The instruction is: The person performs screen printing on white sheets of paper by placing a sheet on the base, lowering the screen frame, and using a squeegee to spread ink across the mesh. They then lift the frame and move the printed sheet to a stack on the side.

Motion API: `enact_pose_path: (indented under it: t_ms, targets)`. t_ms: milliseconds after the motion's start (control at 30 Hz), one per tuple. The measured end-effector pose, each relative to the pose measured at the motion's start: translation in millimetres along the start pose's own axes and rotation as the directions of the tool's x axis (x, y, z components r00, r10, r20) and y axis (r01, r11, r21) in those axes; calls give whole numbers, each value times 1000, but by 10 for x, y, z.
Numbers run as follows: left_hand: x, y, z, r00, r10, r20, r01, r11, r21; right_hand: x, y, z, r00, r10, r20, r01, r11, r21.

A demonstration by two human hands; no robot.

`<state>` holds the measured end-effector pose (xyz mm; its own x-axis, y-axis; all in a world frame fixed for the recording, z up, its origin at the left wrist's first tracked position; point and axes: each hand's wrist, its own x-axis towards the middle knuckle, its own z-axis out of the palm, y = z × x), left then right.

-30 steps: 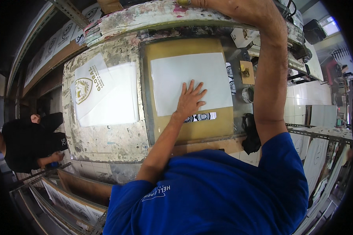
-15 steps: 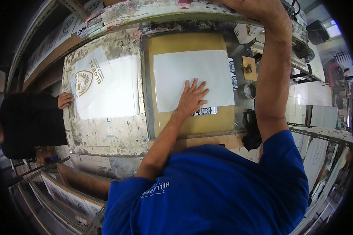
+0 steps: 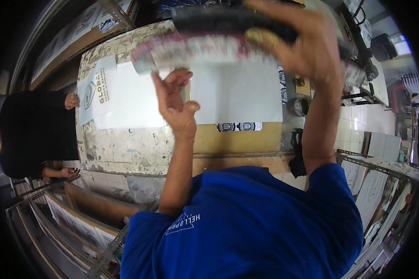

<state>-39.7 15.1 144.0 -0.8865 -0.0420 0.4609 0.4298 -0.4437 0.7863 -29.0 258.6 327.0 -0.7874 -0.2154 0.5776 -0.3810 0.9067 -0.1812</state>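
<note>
My right hand [image 3: 307, 42], blurred by motion, is closed round the dark upper part of a long paint-stained frame [image 3: 205, 49], raised above the worktop. The frame's near edge is smeared white and pink. Its far side is out of sight. My left hand [image 3: 177, 100] is lifted, palm up and fingers apart, just below the frame's left part; whether a fingertip touches it I cannot tell. Beneath lies a plain white sheet [image 3: 246, 100] on a yellow-brown board [image 3: 246, 139]. A strip with black round emblems [image 3: 239, 126] shows along the sheet's near edge.
At the left a co-worker's hand [image 3: 71, 101] is by a sheet with a gold crest [image 3: 91, 95], overlapping white sheets [image 3: 135, 104] on a stained table [image 3: 125, 156]. An open tin [image 3: 301, 107] and a black cloth [image 3: 297, 156] lie right of the board. Racks [image 3: 79, 232] stand lower left.
My left hand has come off the white sheet and risen up and left. The frame has swung down toward me with my right hand on it. The co-worker's printed sheet has shifted left.
</note>
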Motion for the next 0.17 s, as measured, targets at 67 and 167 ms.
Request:
enact_pose_path:
  t_ms: [67, 167]
  targets:
    - [-26, 251, -5, 994, -45, -103, 42, 999, -28, -382, -139, 148, 1000, -3, -23, 2, 1000, -18]
    - [-273, 342, -231, 950, -285, -123, 301, 944, 137, -698, -422, 323, 998, -60, -25, 59, 998, -22]
